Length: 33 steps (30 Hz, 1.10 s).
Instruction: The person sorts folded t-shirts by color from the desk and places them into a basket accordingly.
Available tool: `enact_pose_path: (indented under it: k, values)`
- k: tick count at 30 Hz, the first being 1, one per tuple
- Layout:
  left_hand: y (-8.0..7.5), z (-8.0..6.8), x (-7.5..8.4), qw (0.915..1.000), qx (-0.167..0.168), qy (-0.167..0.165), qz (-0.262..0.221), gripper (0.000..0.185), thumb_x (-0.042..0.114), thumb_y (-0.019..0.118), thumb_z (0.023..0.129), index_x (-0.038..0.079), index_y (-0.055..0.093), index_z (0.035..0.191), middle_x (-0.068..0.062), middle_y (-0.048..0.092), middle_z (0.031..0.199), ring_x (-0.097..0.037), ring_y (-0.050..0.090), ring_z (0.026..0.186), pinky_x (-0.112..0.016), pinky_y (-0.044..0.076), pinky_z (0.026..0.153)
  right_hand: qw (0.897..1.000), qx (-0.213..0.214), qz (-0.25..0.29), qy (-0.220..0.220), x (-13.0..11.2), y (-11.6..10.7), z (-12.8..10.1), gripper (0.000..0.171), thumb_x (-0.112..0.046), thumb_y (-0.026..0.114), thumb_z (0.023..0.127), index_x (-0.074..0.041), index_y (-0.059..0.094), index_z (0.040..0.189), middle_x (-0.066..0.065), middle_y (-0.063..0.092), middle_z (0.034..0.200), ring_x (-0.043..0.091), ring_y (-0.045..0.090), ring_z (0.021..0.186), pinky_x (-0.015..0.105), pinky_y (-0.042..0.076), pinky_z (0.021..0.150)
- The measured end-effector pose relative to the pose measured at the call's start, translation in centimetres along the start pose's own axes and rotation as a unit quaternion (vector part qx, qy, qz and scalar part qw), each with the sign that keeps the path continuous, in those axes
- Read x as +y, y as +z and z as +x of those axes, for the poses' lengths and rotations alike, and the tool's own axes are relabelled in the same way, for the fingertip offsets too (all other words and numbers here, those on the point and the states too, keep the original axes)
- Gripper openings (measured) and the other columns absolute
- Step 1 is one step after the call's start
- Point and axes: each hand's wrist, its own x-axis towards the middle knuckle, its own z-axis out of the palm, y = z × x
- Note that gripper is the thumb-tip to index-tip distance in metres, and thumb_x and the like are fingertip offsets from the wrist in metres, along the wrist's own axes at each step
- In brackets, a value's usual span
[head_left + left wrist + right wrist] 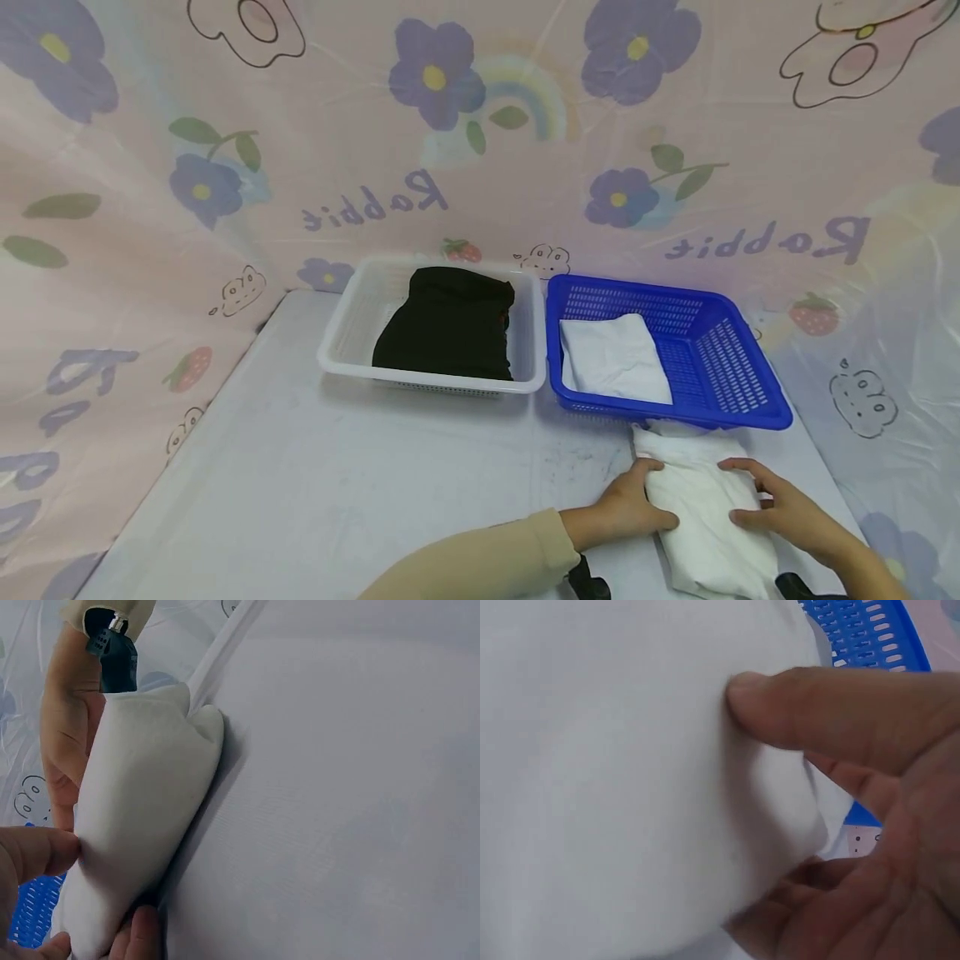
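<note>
A folded white cloth (705, 500), soft like a garment, lies in front of the blue basket at the table's right side. My left hand (626, 504) grips its left edge, thumb on top and fingertips tucked underneath in the left wrist view. On the opposite edge, my right hand (791, 508) pinches the cloth, its thumb (769, 709) pressing the upper face while the other fingers curl below. The blue basket (750, 392) holds another folded white cloth (615, 358) in its left half. Beside it, a white basket (345, 333) contains folded black cloth (453, 329).
The two baskets stand side by side at the back of the white table (375, 483). Behind them hangs a pink curtain (510, 183) printed with flowers and rabbits, which also runs down the left and right sides.
</note>
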Motion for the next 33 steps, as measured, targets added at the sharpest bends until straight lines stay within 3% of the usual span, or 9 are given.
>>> enact_pose_path:
  k: [5,13,18,21,25,28,33]
  values:
    - [0.3,0.2,-0.1,0.9999,0.0,0.012,0.006,0.064,0.017,0.08,0.07,0.032,0.052,0.125,0.006,0.063,0.11,0.0,0.054,0.094,-0.021,0.045,0.08,0.999,-0.006,0.04,-0.004,0.3,0.3,0.0,0.079,-0.021,0.072,0.085,0.001,0.026,0.145,0.043,0.028,0.138,0.04,0.053,0.11,0.039,0.052,0.075]
    - [0.0,0.2,-0.3,0.9997,-0.012,0.009,0.017,0.063,0.015,0.08,0.071,0.032,0.052,0.124,0.007,0.062,0.114,0.001,0.054,0.097,-0.02,0.045,0.082,0.995,-0.053,0.086,-0.011,0.4,0.3,-0.6,0.071,-0.023,0.069,0.088,-0.006,0.027,0.143,0.04,0.038,0.127,0.026,0.062,0.084,0.039,0.055,0.065]
    - [-0.3,-0.1,-0.1,0.9989,-0.021,0.017,0.038,0.063,0.016,0.081,0.07,0.03,0.052,0.124,0.009,0.061,0.116,0.001,0.053,0.097,-0.02,0.045,0.08,0.999,-0.028,0.032,-0.017,-0.5,0.5,-1.3,0.077,-0.028,0.071,0.086,0.0,0.028,0.144,0.038,0.037,0.137,0.03,0.057,0.105,0.035,0.054,0.074]
    - [-0.6,-0.3,0.0,0.9985,-0.029,0.024,0.04,0.062,0.016,0.081,0.07,0.029,0.052,0.123,0.01,0.061,0.116,0.002,0.052,0.096,-0.019,0.045,0.079,0.999,-0.025,0.012,-0.026,-0.9,0.6,-2.2,0.076,-0.029,0.07,0.087,0.0,0.029,0.145,0.037,0.035,0.141,0.017,0.054,0.11,0.029,0.052,0.077]
    - [-1.5,-1.1,0.2,0.9974,-0.045,0.039,0.04,0.061,0.016,0.081,0.072,0.028,0.051,0.125,0.012,0.061,0.105,0.003,0.052,0.088,-0.018,0.045,0.073,0.996,-0.051,0.046,-0.062,-1.4,1.0,-3.2,0.071,-0.022,0.063,0.093,0.0,0.024,0.147,0.04,0.033,0.139,-0.004,0.055,0.099,0.026,0.053,0.074]
    - [-2.6,-1.9,0.4,0.9967,-0.055,0.049,0.035,0.061,0.015,0.08,0.074,0.029,0.051,0.126,0.012,0.06,0.094,0.003,0.052,0.077,-0.017,0.045,0.068,0.995,-0.053,0.056,-0.067,-2.1,1.5,-3.8,0.073,-0.022,0.064,0.093,-0.002,0.022,0.149,0.04,0.033,0.138,-0.006,0.055,0.096,0.026,0.053,0.074]
    - [-4.5,-3.1,0.9,0.9953,-0.064,0.069,0.021,0.06,0.014,0.079,0.076,0.029,0.052,0.127,0.014,0.056,0.088,0.003,0.052,0.066,-0.017,0.045,0.059,0.999,-0.013,-0.002,-0.043,-3.5,2.1,-4.7,0.081,-0.029,0.069,0.088,-0.003,0.023,0.149,0.033,0.037,0.136,-0.001,0.051,0.087,0.022,0.049,0.071]
